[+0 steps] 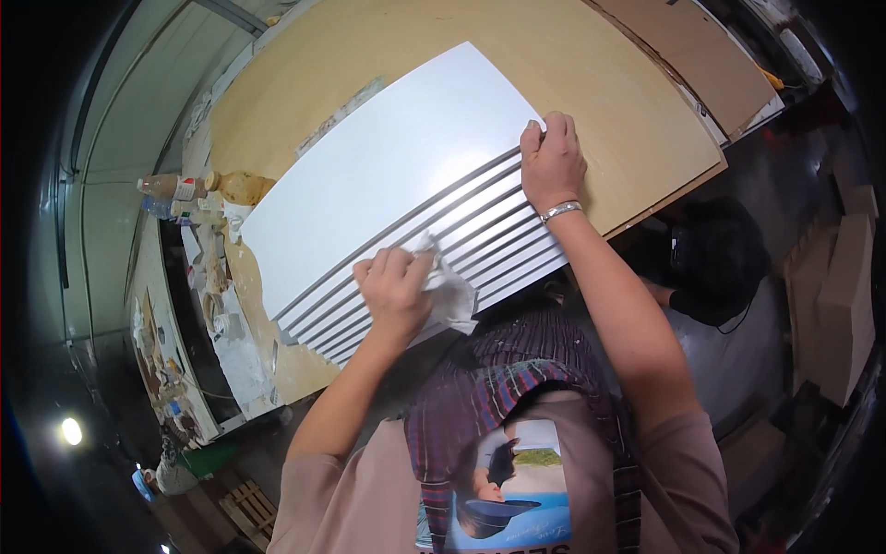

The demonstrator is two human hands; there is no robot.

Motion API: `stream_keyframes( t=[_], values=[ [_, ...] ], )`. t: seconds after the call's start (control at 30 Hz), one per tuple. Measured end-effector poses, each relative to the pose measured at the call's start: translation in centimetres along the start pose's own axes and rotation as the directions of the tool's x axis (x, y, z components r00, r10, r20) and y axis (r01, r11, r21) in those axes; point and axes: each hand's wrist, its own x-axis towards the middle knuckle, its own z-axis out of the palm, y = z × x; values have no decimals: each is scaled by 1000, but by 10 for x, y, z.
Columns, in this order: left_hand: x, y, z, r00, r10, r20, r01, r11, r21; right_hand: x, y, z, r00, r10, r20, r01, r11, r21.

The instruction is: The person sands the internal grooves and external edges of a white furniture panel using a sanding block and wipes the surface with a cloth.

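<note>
A white panel (397, 152) lies slanted across the wooden table, its near part cut with several parallel dark grooves. My left hand (395, 288) is closed on a crumpled white cloth (450, 294) and presses it against the grooved part. The cloth hangs loose to the right of the fingers, toward the panel's near edge. At the panel's right edge my right hand (554, 164) grips the panel, fingers curled round its far right side. A metal bracelet (560, 211) sits on that wrist.
The tan tabletop (637, 138) extends beyond the panel. Bottles (175, 189) and a jar of yellowish stuff (242, 188) stand at the left edge, near scraps and a tape roll. Cardboard boxes (835, 305) stand at right, and a person in dark clothing (724, 263) is low beside the table.
</note>
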Motion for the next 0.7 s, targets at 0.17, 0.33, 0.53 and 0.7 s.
stream_keyframes(
  t=[0.17, 0.33, 0.53, 0.7],
  values=[
    [30, 25, 33, 999, 48, -16, -48, 999, -22, 0, -4, 6, 999, 13, 30, -14, 1000, 17],
    [-24, -20, -5, 999, -43, 14, 43, 999, 19, 2, 0, -2, 997, 55, 61, -55, 998, -5],
    [21, 23, 9, 984, -80, -159, 58, 989, -138, 0, 3, 9, 999, 26, 27, -28, 996, 86],
    [-73, -39, -5, 992, -57, -111, 63, 996, 55, 3, 14, 7, 998, -54, -26, 55, 998, 38]
  ],
)
